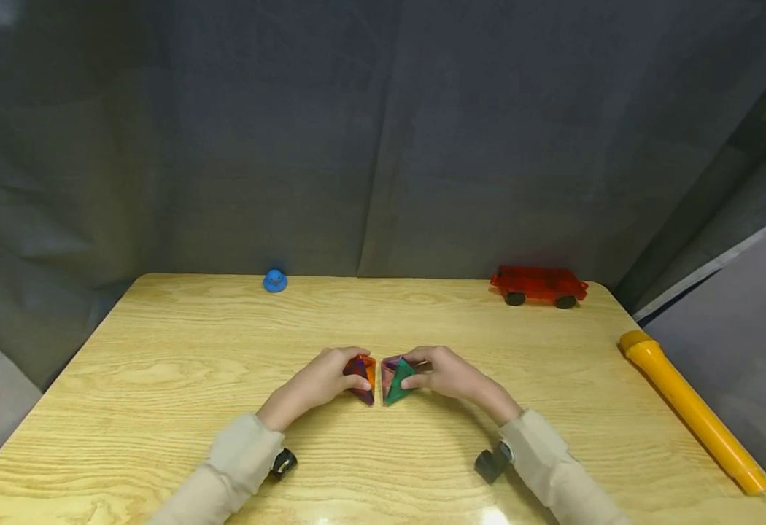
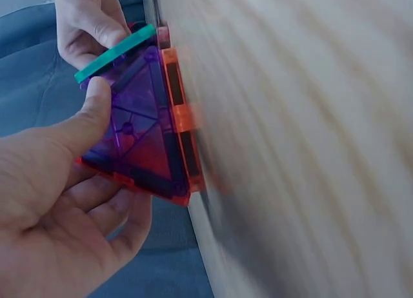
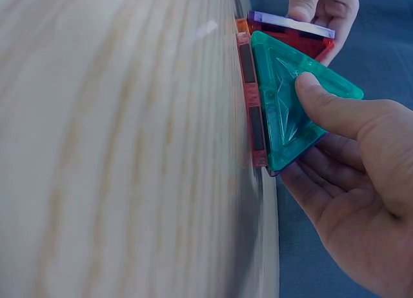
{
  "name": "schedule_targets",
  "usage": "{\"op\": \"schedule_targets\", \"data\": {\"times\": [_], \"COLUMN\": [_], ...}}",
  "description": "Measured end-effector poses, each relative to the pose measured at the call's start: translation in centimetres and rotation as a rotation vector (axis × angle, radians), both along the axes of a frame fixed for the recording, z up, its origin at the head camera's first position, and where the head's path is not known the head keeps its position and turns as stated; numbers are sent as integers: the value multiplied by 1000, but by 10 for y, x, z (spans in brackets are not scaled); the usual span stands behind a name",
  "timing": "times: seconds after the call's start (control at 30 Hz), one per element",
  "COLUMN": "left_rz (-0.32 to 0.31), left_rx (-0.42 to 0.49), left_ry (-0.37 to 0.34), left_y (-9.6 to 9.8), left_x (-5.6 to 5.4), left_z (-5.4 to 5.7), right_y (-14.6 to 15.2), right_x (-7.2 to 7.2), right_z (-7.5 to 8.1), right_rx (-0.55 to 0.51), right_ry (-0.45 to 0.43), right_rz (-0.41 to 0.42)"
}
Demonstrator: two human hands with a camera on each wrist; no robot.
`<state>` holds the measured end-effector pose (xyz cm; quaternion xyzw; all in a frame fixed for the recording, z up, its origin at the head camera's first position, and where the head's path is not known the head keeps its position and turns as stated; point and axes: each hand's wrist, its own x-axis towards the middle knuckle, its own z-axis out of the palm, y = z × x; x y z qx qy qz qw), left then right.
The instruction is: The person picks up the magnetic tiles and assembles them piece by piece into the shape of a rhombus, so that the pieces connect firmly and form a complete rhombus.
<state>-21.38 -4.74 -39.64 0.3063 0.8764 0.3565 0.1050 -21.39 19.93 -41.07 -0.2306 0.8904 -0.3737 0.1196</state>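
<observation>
Two small structures of translucent magnetic tiles stand side by side mid-table, a narrow gap between them in the head view. My left hand [image 1: 325,377] grips the left one between thumb and fingers; it has a purple triangular tile [image 2: 135,124] and an orange tile [image 2: 183,117] along the tabletop. With my right hand [image 1: 447,373] I hold the other structure, thumb against its green triangular tile [image 3: 290,98]. A pink tile [image 3: 252,104] forms its base edge at the table. Fingers hide the outer sides of both structures.
At the table's [image 1: 179,350] back edge sits a blue rubber duck [image 1: 274,281]. A red toy car [image 1: 539,285] with black wheels stands at the back right. Along the right edge lies a long yellow tube-like object [image 1: 694,412] with a wider end. A dark curtain [image 1: 278,146] hangs behind.
</observation>
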Motion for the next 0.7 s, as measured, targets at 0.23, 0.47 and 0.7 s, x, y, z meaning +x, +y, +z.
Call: {"op": "schedule_targets", "data": {"times": [0.23, 0.47, 0.7], "left_rz": [17, 17, 8], "left_rx": [-1, -1, 7], "left_ry": [-2, -15, -6], "left_y": [8, 8, 7], "left_x": [0, -1, -1], "left_z": [-2, -3, -3], "right_y": [0, -1, -4], "right_x": [-2, 0, -1], "right_z": [-2, 0, 3], "right_rx": [-5, -23, -39], "right_ry": [19, 42, 86], "right_rz": [38, 72, 78]}}
